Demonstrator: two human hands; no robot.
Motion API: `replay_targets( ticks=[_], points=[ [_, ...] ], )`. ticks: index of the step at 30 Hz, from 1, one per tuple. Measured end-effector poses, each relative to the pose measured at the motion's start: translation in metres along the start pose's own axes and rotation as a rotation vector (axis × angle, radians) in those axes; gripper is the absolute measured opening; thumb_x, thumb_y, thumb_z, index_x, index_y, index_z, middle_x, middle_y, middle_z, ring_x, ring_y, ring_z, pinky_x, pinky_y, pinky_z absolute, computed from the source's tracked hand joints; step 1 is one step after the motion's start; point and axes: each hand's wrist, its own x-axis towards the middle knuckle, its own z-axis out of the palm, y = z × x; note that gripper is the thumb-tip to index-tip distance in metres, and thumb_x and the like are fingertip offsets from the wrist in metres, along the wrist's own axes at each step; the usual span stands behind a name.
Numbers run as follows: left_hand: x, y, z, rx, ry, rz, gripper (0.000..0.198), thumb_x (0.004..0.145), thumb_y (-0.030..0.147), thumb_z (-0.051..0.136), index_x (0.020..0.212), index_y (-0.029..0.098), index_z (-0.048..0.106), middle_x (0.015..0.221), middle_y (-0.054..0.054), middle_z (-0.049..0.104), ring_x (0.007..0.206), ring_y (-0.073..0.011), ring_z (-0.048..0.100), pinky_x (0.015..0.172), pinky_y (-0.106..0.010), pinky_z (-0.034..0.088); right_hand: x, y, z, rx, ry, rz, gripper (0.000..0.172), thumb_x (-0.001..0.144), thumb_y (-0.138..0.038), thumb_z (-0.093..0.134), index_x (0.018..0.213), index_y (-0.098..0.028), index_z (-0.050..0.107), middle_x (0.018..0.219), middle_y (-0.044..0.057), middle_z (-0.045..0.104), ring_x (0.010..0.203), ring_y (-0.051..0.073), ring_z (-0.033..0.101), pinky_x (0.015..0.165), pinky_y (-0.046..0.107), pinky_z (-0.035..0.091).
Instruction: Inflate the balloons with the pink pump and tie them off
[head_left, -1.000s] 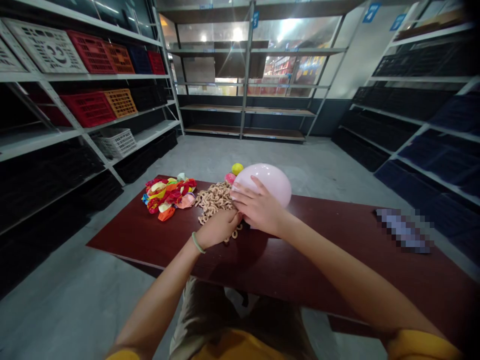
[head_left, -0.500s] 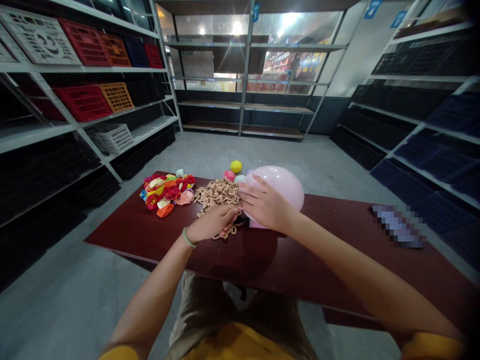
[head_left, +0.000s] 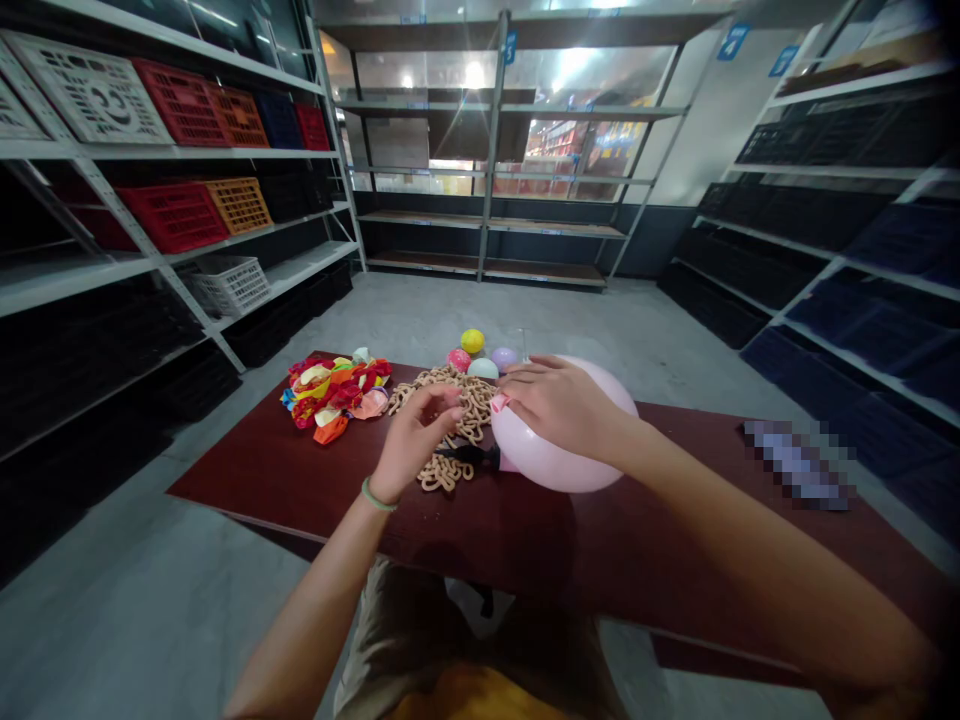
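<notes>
A large inflated pink balloon [head_left: 562, 470] sits over the table, its twisted neck [head_left: 499, 402] pointing left. My right hand [head_left: 566, 400] lies across the balloon's top and holds it, fingertips close to the neck; the thumb is hidden. My left hand [head_left: 409, 435] is left of the balloon with thumb and fingers apart and nothing in them. Between them lies a hand pump [head_left: 472, 455] with a black nozzle, its pink body partly hidden under the balloon. Behind my left hand is a heap of beige, curled rope-like pieces [head_left: 472, 400].
Limp balloons [head_left: 337, 390] in many colours are piled on the dark red table [head_left: 285, 470] at left. Several small round balloons [head_left: 472, 341] are beyond the heap. A blurred flat item [head_left: 799, 465] lies at right. Shelves with crates [head_left: 172, 215] surround the area.
My left hand has come away from the balloon's neck and moved left, its fingers spreading. The balloon and my right hand have shifted right and slightly down, uncovering the pump.
</notes>
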Motion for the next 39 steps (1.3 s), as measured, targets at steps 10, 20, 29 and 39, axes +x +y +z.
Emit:
replay_targets(
  ticks=[10, 20, 29, 39],
  points=[
    [0.009, 0.021, 0.042, 0.200, 0.036, 0.241, 0.026, 0.084, 0.032, 0.072, 0.108, 0.021, 0.067, 0.097, -0.005, 0.067, 0.082, -0.0151, 0.061, 0.075, -0.026, 0.050, 0.012, -0.001, -0.023, -0.012, -0.083, -0.013, 0.025, 0.096, -0.019, 0.049, 0.096, -0.020, 0.074, 0.106, 0.007, 0.076, 0.106, 0.024, 0.068, 0.100, 0.044, 0.045],
    [0.007, 0.025, 0.023, 0.342, -0.009, 0.164, 0.016, 0.090, 0.035, 0.064, 0.090, 0.019, 0.065, 0.083, -0.001, 0.065, 0.072, -0.0142, 0.057, 0.066, -0.024, 0.043, 0.011, -0.011, -0.017, -0.022, -0.056, -0.041, 0.023, 0.095, -0.017, 0.051, 0.094, -0.020, 0.074, 0.106, 0.007, 0.076, 0.104, 0.024, 0.067, 0.100, 0.041, 0.042],
    [0.002, 0.018, 0.002, 0.322, -0.012, 0.081, 0.016, 0.091, 0.034, 0.062, 0.088, 0.019, 0.059, 0.077, 0.000, 0.062, 0.069, -0.0130, 0.057, 0.065, -0.024, 0.044, 0.023, -0.018, -0.008, -0.102, -0.067, -0.122, 0.023, 0.096, -0.016, 0.051, 0.099, -0.018, 0.073, 0.112, 0.009, 0.075, 0.108, 0.025, 0.066, 0.098, 0.041, 0.041],
    [0.007, 0.029, -0.014, -0.112, 0.091, -0.128, 0.017, 0.081, 0.030, 0.071, 0.085, 0.017, 0.060, 0.070, 0.000, 0.066, 0.064, -0.0118, 0.063, 0.061, -0.023, 0.050, 0.049, -0.032, -0.007, -0.156, -0.070, -0.171, 0.022, 0.094, -0.013, 0.052, 0.100, -0.016, 0.073, 0.108, 0.011, 0.075, 0.105, 0.027, 0.066, 0.094, 0.042, 0.042]
  ],
)
